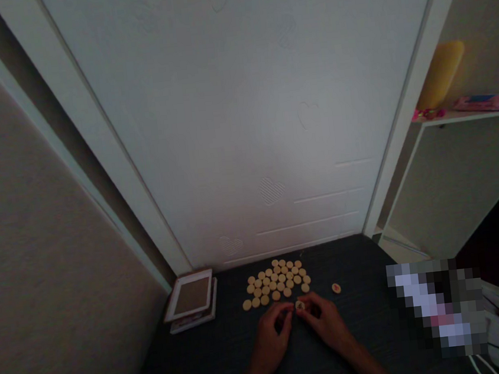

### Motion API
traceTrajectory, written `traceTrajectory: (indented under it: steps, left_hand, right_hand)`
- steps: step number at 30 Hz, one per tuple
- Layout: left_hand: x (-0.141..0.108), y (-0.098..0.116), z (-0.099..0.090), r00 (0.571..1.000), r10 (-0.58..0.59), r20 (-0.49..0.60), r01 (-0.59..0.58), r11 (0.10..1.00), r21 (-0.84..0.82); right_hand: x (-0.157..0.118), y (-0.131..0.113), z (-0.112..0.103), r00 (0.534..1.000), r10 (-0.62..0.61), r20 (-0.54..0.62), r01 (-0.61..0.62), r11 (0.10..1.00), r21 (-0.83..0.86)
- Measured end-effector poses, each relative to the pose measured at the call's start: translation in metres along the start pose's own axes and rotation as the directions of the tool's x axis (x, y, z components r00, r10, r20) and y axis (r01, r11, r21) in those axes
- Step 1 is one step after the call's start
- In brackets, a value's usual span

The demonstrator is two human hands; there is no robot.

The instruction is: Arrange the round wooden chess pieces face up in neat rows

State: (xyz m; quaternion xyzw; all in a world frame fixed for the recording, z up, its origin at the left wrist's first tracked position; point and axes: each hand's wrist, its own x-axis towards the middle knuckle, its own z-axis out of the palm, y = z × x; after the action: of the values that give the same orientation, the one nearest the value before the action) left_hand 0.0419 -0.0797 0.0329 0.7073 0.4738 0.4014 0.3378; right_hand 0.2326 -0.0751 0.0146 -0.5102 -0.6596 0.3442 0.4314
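Note:
Between thumb and fingers of my right hand [328, 320] is a round wooden xiangqi piece [300, 305], a dark character on its face turned towards me. My left hand [271, 330] is closed in a pinch just left of that piece, its fingertips almost touching the edge. Whether anything sits between the left fingers is hidden. Beyond both hands lies a cluster of pale wooden pieces [279, 278], flat on the dark table and showing blank faces. One separate piece with a reddish mark [336, 288] lies to the right of the cluster.
A stack of a box and a brown-centred frame [192, 294] lies at the table's left. A white panel [247, 122] with embossed hearts rises behind the dark table [224, 368]. To the right are a blurred-out patch [441, 309], white cables, and a shelf [469, 118] with packets.

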Motion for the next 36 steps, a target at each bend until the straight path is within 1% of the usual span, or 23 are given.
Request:
traceTrajectory:
  steps: [3, 6, 10, 13, 16, 19, 21, 24, 27, 31, 36]
  left_hand:
    - [0.000, 0.002, 0.000, 1.000, 0.011, -0.017, -0.011, 1.000, 0.000]
    - [0.000, 0.003, -0.001, 0.999, 0.021, -0.024, -0.021, 1.000, 0.001]
    - [0.000, 0.004, -0.002, 0.999, 0.023, -0.033, -0.023, 1.000, 0.000]
    - [0.000, 0.003, -0.002, 1.000, 0.015, -0.023, -0.015, 1.000, 0.007]
    - [0.000, 0.002, -0.001, 0.999, 0.024, -0.021, -0.024, 1.000, 0.011]
    - [0.000, 0.001, -0.001, 0.999, 0.035, -0.022, -0.035, 0.999, 0.016]
    - [0.000, 0.001, 0.000, 0.999, 0.036, -0.016, -0.035, 0.999, 0.019]
    - [0.001, 0.001, 0.000, 0.999, 0.034, -0.016, -0.034, 0.999, 0.032]
    - [0.001, 0.001, 0.001, 0.999, 0.032, -0.016, -0.031, 0.998, 0.053]
    - [0.001, 0.003, 0.000, 1.000, 0.024, -0.005, -0.024, 0.998, 0.061]
    - [0.001, 0.002, -0.001, 0.999, 0.028, 0.026, -0.030, 0.998, 0.055]
  right_hand:
    - [0.000, 0.000, 0.000, 0.998, -0.050, 0.023, 0.051, 0.998, -0.023]
    - [0.000, 0.004, -0.006, 0.995, -0.084, 0.054, 0.088, 0.992, -0.086]
    - [-0.001, 0.014, -0.027, 0.994, -0.076, 0.079, 0.089, 0.982, -0.166]
    - [-0.001, 0.022, -0.048, 0.995, -0.069, 0.065, 0.083, 0.966, -0.243]
    - [-0.003, 0.027, -0.060, 0.995, -0.083, 0.052, 0.095, 0.949, -0.299]
    - [-0.004, 0.032, -0.061, 0.994, -0.113, 0.006, 0.109, 0.942, -0.319]
    - [-0.004, 0.036, -0.060, 0.989, -0.145, -0.037, 0.122, 0.923, -0.366]
    - [-0.001, 0.042, -0.062, 0.971, -0.210, -0.110, 0.128, 0.855, -0.503]
    - [0.002, 0.047, -0.070, 0.955, -0.248, -0.161, 0.099, 0.780, -0.618]
    - [0.004, 0.053, -0.076, 0.955, -0.238, -0.176, 0.061, 0.739, -0.671]
    - [0.005, 0.062, -0.076, 0.965, -0.213, -0.155, 0.057, 0.743, -0.667]
